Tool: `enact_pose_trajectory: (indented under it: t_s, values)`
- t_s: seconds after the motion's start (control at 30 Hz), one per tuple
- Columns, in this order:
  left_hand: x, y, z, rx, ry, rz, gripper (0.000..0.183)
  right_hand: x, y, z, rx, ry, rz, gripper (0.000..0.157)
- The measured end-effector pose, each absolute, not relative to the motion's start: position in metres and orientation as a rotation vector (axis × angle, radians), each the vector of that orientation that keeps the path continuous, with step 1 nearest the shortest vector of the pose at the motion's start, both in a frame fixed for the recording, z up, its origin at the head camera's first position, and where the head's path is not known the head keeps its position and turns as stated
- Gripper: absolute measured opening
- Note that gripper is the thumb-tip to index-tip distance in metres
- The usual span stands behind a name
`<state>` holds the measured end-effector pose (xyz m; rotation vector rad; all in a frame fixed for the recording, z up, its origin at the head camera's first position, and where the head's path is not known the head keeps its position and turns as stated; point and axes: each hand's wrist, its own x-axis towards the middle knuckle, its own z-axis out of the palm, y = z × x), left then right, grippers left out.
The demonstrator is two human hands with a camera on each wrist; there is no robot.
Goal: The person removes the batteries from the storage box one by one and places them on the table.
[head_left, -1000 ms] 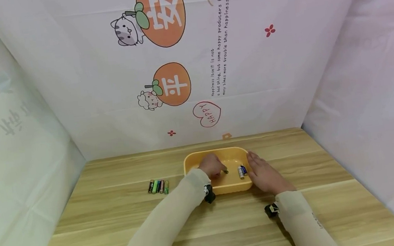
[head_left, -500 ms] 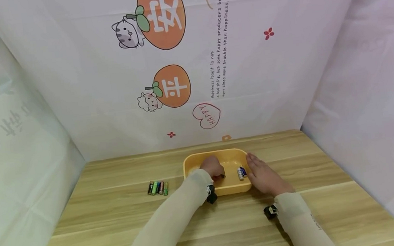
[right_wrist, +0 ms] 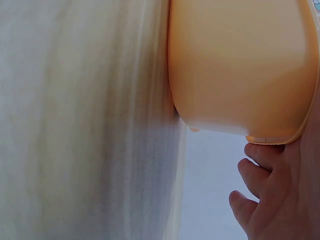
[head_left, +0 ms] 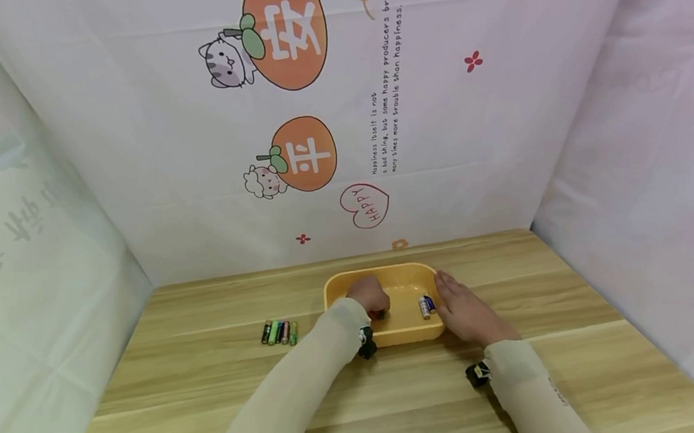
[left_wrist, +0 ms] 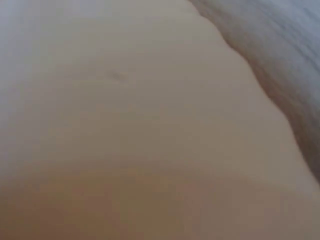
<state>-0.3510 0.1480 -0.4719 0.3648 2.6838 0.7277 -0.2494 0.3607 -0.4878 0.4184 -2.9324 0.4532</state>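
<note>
A yellow plastic basin point(head_left: 408, 336) stands on the table. Inside it, my left hand point(head_left: 369, 295) is curled and pinches a small battery point(head_left: 382, 315), mostly hidden by the fingers. Two more batteries, one white point(head_left: 424, 307) and one blue point(head_left: 430, 302), lie side by side at the basin's right end. My right hand point(head_left: 468, 308) rests with fairly straight fingers against the outside of that end; the right wrist view has its fingers point(right_wrist: 265, 155) beside the basin's wall. Blurred, close surfaces fill the left wrist view.
Left of the basin, several batteries point(head_left: 279, 332) lie in a row on the wooden table point(head_left: 393, 397). A white printed sheet point(head_left: 440, 127) hangs behind the table, with white sheets at both sides.
My left hand has moved slightly left within the basin, and less of the battery shows at its fingers. My right hand has stayed against the basin's right end.
</note>
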Motion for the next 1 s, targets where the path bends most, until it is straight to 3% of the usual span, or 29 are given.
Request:
enact_pose_trajectory:
  t_s: [0.5, 0.67, 1.0]
  values:
    - [-0.3447, 0.1436, -0.4646, 0.354, 2.362, 1.192, 0.033, -0.2501, 0.3611, -0.4877, 0.425, -2.937, 0.452, 0.058]
    - [-0.3426, 0.1463, -0.4685, 0.408, 2.461, 1.067, 0.039, -0.249, 0.3609, -0.4872, 0.425, -2.937, 0.451, 0.058]
    - [-0.3458, 0.1458, -0.4674, 0.502, 2.477, 1.014, 0.026, -0.2489, 0.3599, -0.4869, 0.427, -2.933, 0.459, 0.057]
